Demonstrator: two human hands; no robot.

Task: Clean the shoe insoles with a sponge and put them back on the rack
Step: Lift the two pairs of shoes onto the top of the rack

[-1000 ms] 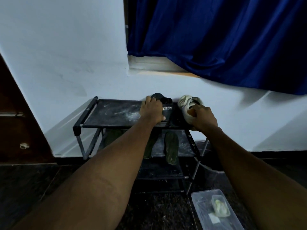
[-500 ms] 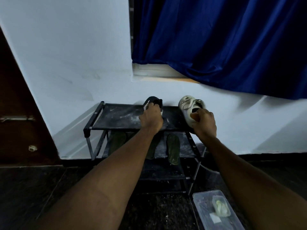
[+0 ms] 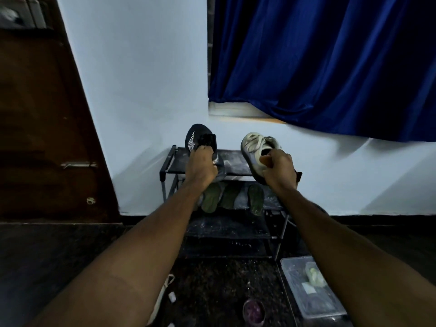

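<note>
Your left hand (image 3: 201, 166) grips the dark shoe (image 3: 195, 138), your right hand (image 3: 278, 169) the white shoe (image 3: 253, 147), above the rack (image 3: 167, 161); the insoles (image 3: 256, 201) lie on its middle shelf; a slack pinch could drop a shoe onto them.

Heel of dark shoe (image 3: 195, 138) hidden in left hand (image 3: 200, 166) grip. White shoe (image 3: 253, 149): heel & rear sole behind right hand (image 3: 278, 172). Rack (image 3: 168, 161): front of top shelf & much of lower shelves behind both forearms. Left forearm covers pt. of leftmost insole (image 3: 210, 199); insole count unclear. Right forearm cuts across clear tub (image 3: 292, 260); pale item inside (image 3: 313, 277) too blurred to ID. Round purplish thing (image 3: 253, 311) by btm edge: too dim to tell. Curtain (image 3: 330, 67) cut off top & right; door (image 3: 35, 126) cut off left.
</note>
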